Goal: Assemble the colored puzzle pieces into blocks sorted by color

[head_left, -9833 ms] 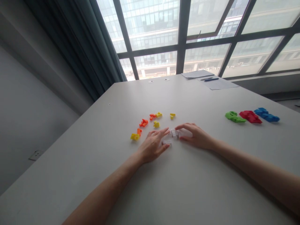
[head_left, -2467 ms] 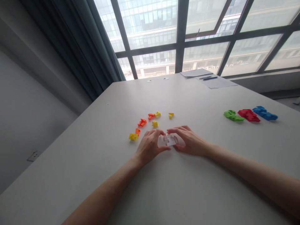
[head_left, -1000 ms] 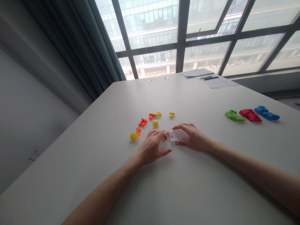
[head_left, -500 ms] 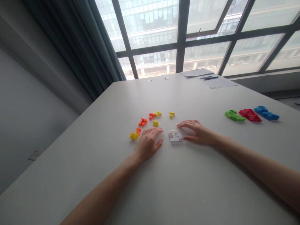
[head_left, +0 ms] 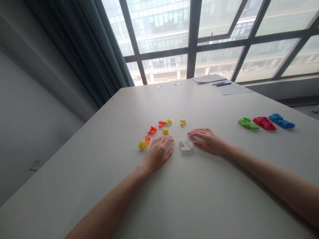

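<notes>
Resting flat on the worktop, the left hand and right hand flank a white block, which lies between them, untouched; both grips are loose and hold nothing. An assembly step appears paused. A pinch on the block would be called for next. Orange pieces and yellow pieces lie just beyond; green, red and blue blocks sit well apart. Nothing obstructs.
</notes>
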### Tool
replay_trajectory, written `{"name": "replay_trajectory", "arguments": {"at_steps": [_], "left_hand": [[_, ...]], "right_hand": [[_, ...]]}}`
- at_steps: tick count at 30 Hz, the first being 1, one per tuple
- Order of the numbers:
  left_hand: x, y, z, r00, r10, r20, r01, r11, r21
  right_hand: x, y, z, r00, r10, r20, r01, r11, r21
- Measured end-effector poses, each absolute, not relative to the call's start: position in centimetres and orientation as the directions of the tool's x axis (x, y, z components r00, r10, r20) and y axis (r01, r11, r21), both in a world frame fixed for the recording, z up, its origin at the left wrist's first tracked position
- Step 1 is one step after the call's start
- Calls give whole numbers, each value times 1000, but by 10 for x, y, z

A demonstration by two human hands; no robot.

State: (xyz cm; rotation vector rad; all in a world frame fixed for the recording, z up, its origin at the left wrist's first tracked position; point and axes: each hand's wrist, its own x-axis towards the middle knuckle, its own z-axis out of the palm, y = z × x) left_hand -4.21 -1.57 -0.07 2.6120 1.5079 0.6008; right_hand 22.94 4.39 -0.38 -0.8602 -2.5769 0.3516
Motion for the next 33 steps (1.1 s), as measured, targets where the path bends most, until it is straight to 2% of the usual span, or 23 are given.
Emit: {"name": "replay_trajectory", "arguments": {"at_steps": [6,10,13,24,29,33], "left_hand": [[-43,-15,-2,439,848,297,819,-513,257],[-43,-15,-2,432,852,297,823,-507,258],[-43,-15,-2,433,847,308,817,-514,263],[-43,-15,-3,433,852,295,810,-511,287],[-43,-15,-4,436,848,301,809,-516,282],[-43,-15,-3,447,842,300,808,-525,269]], "right_hand": [[229,43,-2,-712,647,273,528,750,-398],[223,38,1,-671,716,192,573,665,-479],[213,30,5,-683,714,157,566,652,-504],[195,14,10,-725,663,188,580,734,-355],[231,5,9,-670,723,170,649,681,-340],[285,-5,5,-596,784,172,735,619,-276]]}}
